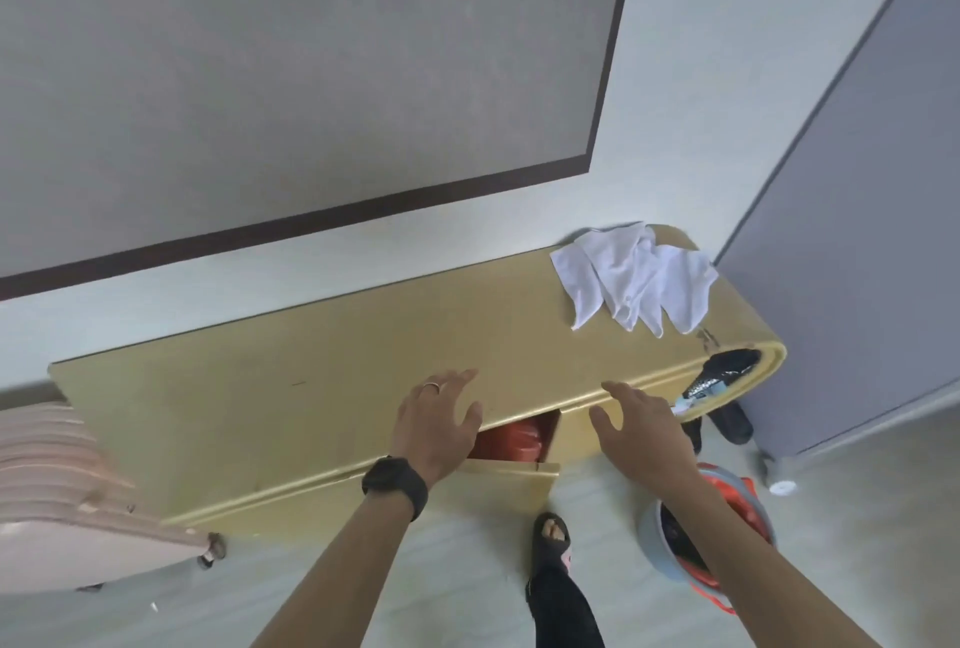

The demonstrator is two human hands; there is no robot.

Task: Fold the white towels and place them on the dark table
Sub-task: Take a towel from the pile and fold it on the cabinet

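At the bottom of the frame a sandalled foot [553, 538] stands on the pale floor, with a grey-blue basin [655, 551] just to its right. Above these, both hands reach forward over the front edge of the yellow bench [311, 387]. The left hand [439, 421], with a black watch [396, 483] on its wrist, and the right hand [644, 431] are apart, fingers spread and holding nothing. Whether the fingertips touch the bench top cannot be told. Between and below them an open compartment [511, 442] shows something red inside.

Farther back, toward the upper right of the frame, the white towels [636, 278] lie in a crumpled heap on the far right end of the bench, well apart from both hands. A black object [722, 372] sits at the bench edge, near their lower corners.

The towels look thin, light and limp, so they should lift with no effort but sag and cling together. Pinching one by two corners, where points of cloth hang toward the front, would likely separate it and let it fall flat for folding. No dark table is visible here.
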